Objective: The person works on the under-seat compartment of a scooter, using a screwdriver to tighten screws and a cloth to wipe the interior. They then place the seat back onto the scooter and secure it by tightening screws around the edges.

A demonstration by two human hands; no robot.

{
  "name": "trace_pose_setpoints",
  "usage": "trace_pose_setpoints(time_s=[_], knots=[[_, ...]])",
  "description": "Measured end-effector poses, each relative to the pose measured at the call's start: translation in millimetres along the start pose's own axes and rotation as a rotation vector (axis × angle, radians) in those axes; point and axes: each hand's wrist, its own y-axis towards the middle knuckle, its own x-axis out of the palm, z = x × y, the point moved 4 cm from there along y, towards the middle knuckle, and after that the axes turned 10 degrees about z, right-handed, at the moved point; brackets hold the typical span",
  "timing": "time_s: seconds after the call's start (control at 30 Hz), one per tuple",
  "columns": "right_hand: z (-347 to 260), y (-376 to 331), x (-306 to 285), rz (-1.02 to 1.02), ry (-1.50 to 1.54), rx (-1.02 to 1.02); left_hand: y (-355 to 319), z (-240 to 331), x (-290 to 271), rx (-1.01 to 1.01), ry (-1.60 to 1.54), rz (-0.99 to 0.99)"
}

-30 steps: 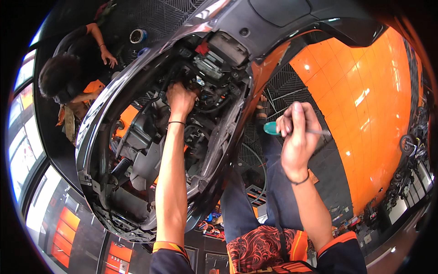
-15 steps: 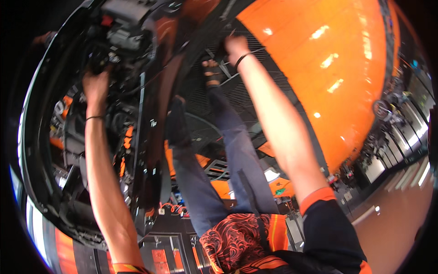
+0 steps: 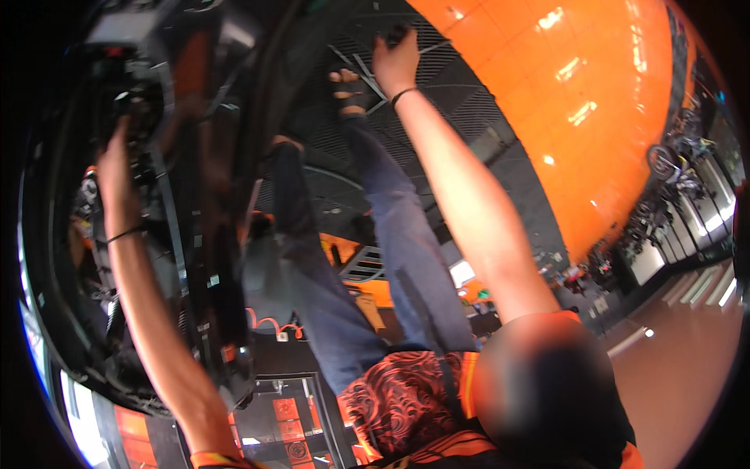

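Observation:
My left hand point(image 3: 116, 168) reaches into the dark engine bay point(image 3: 148, 168) of a car on the left. Its fingers are smeared and lost among the black parts, so their state is unclear. Out over the dark floor, to the right of the car's glossy black front panel point(image 3: 211, 172), my right hand point(image 3: 397, 64) is closed around a small black object point(image 3: 398, 35). The kind of that object does not show. Each wrist wears a thin dark band.
My feet in dark sandals point(image 3: 349, 94) stand on black ribbed floor tiles point(image 3: 461, 102). Shiny orange flooring point(image 3: 531, 102) spreads to the right. Several motorcycles point(image 3: 664, 168) line the far right side. A coiled red hose point(image 3: 269, 322) lies by my legs.
The view has shifted against the car. My left hand now appears lower and farther left, still inside the engine bay. The right hand appears slightly higher, showing more of the black object.

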Motion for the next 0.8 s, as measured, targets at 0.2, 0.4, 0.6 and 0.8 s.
trace_pose_setpoints(time_s=[0.2, 0.4, 0.6, 0.8], knots=[[164, -67, -43, -0.199, -0.401, 0.424, 18, 7, 7, 0.313, 0.226, 0.078], [249, -88, -2, -0.479, -0.543, 0.552, 19, 19, 0, 0.494, 0.444, 0.141], [281, -90, 83, -0.634, -0.955, -0.144, 22, 52, 21, 0.640, 0.588, 0.135], [313, -106, 87, -0.534, -0.987, -0.275, 25, 62, 41, 0.710, 0.684, 0.125]])
